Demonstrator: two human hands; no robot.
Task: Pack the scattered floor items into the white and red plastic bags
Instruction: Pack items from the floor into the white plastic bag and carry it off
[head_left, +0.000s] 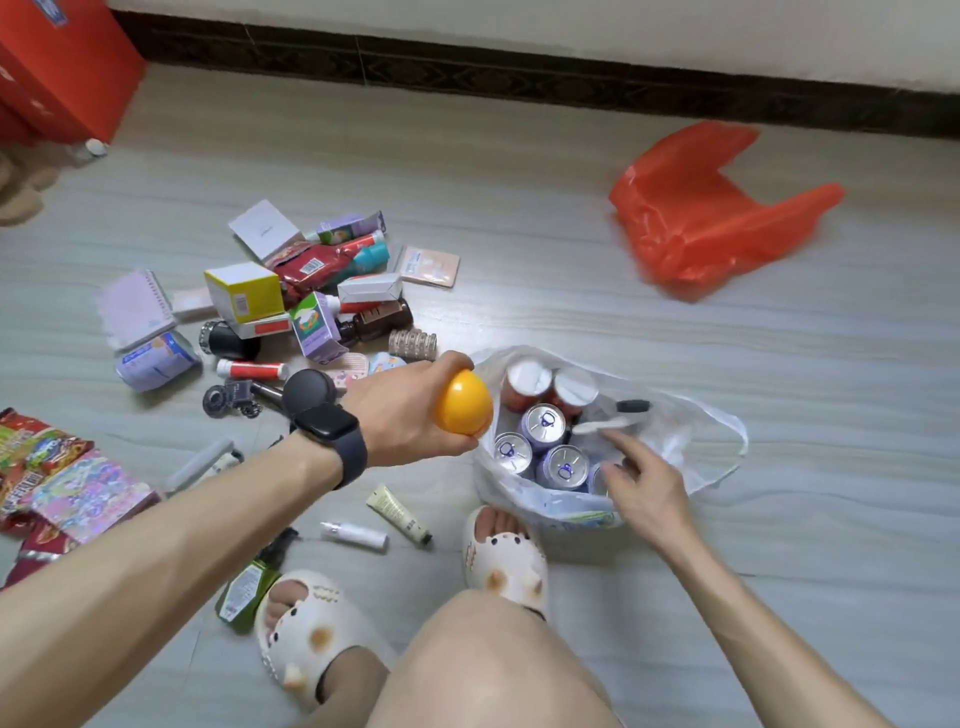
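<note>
Gripping the yellow ball (462, 402) with fingers and thumb curled round its back half, the left hand (410, 410) holds it in the air just at the left rim of the white bag (691, 436). The ball looks smooth, glossy and hard, so it is probably light but slick and ready to roll. A wrap round its widest part suits it better than a fingertip pinch, and it should be lowered into a gap instead of dropped. The right hand (644, 483) lies at the bag's near edge with fingers apart and relaxed, holding nothing that I can make out. The bag is thin, limp film sagging round upright cans (543, 421), so it is likely heavy already. Its mouth will need propping wide, and any lift should take both handles. The red bag (711, 218) lies crumpled on the floor, well apart toward the wall. The pile (311, 296) of boxes, tubes and bottles sits to the left.
</note>
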